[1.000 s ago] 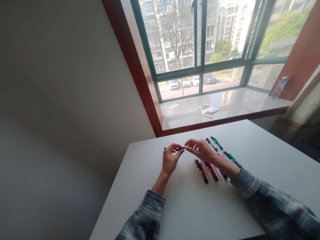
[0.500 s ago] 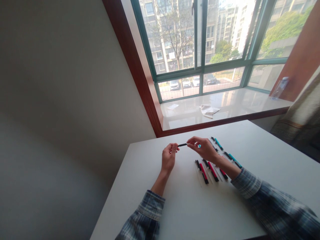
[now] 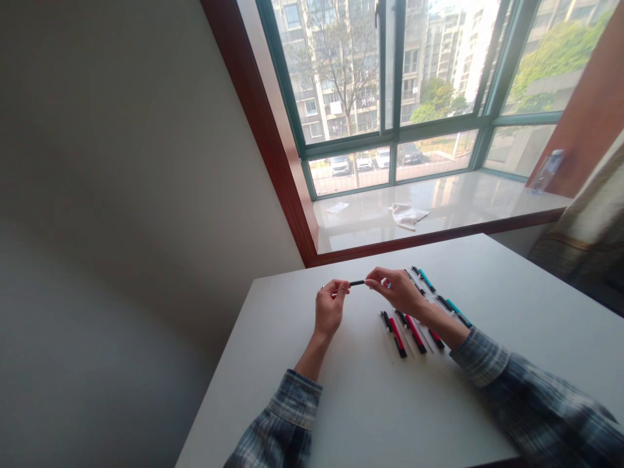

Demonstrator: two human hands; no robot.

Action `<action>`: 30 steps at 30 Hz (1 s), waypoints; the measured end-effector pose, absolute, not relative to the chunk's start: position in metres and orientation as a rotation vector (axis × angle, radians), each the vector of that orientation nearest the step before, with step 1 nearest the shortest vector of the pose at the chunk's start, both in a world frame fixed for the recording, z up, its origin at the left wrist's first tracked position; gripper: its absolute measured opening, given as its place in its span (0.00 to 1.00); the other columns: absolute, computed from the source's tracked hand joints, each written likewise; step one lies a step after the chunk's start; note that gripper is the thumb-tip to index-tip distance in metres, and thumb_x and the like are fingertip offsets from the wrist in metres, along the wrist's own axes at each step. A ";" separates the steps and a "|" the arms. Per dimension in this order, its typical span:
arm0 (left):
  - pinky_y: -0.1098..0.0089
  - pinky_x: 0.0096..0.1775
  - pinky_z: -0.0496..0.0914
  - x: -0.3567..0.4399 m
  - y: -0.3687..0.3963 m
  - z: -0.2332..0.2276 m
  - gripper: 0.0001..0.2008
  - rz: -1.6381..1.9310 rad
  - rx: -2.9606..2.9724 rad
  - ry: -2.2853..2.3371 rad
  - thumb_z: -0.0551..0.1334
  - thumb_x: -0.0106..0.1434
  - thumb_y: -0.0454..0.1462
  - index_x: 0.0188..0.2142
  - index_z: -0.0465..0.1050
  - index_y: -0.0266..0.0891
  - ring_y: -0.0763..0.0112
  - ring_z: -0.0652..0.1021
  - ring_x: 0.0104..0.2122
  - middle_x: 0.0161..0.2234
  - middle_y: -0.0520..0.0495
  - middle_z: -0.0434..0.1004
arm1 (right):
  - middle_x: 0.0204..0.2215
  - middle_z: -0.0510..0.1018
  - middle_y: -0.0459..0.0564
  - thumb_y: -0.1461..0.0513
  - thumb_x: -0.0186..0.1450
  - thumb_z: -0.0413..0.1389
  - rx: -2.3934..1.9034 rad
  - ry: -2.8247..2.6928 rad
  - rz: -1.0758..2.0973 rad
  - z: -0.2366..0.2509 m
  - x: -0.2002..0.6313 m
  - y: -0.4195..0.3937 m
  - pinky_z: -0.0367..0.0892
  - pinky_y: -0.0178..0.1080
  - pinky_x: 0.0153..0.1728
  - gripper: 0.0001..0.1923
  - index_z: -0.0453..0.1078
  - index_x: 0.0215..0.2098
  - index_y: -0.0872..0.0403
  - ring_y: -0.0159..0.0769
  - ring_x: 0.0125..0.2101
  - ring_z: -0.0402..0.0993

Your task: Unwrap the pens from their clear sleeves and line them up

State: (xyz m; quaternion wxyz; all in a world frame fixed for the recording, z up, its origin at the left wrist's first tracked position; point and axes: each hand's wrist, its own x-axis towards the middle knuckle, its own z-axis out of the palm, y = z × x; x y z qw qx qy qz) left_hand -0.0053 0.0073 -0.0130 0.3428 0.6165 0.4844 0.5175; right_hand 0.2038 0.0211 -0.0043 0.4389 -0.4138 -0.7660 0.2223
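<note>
A slim black pen part (image 3: 357, 283) is pinched between the fingertips of the right hand (image 3: 400, 292), which is closed on its right end, held just above the far-left part of the white table (image 3: 370, 403). The left hand (image 3: 330, 305) is curled shut just left of the part's free tip; whether it grips something small of its own cannot be told. A second ago both hands met on the piece, lower over the table; now they stand slightly apart and higher, so the piece appears to have come free of the left hand's hold, a sign that pulling apart or uncapping is under way. To the right, partly under the right wrist, lie the pens (image 3: 407, 331) in rows: three red-and-black ones in the near row can be counted, and two teal ones (image 3: 441, 296) farther off, with others hidden by the hand. Beyond the table, on the pale windowsill (image 3: 487, 195), lie one crumpled cloth (image 3: 407, 214) and one small paper slip (image 3: 336, 207).
</note>
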 end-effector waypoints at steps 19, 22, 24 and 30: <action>0.62 0.46 0.75 -0.001 0.006 -0.008 0.19 1.305 1.463 1.101 0.71 0.59 0.49 0.43 0.80 0.39 0.60 0.82 0.42 0.42 0.41 0.84 | 0.27 0.83 0.47 0.53 0.70 0.57 -0.990 -2.096 0.600 -0.002 0.198 0.013 0.64 0.33 0.29 0.14 0.81 0.36 0.52 0.31 0.24 0.73; 0.60 0.47 0.76 0.002 0.006 -0.008 0.19 1.259 1.482 1.061 0.72 0.58 0.47 0.45 0.80 0.39 0.59 0.83 0.42 0.41 0.41 0.84 | 0.26 0.83 0.46 0.53 0.70 0.57 -0.964 -2.104 0.594 -0.001 0.196 0.012 0.64 0.33 0.29 0.14 0.81 0.36 0.51 0.31 0.23 0.73; 0.59 0.47 0.76 0.003 0.006 -0.010 0.18 1.257 1.489 1.063 0.72 0.58 0.47 0.43 0.80 0.39 0.59 0.83 0.42 0.40 0.42 0.84 | 0.27 0.83 0.46 0.53 0.70 0.59 -0.962 -2.126 0.587 -0.002 0.198 0.015 0.65 0.34 0.29 0.12 0.80 0.38 0.51 0.32 0.24 0.74; 0.62 0.44 0.76 -0.001 0.008 -0.017 0.18 1.302 1.438 1.108 0.71 0.59 0.46 0.45 0.80 0.39 0.61 0.82 0.40 0.42 0.41 0.84 | 0.32 0.83 0.48 0.59 0.71 0.56 -1.298 -2.032 0.281 -0.007 0.226 0.033 0.67 0.37 0.36 0.09 0.79 0.42 0.49 0.38 0.33 0.78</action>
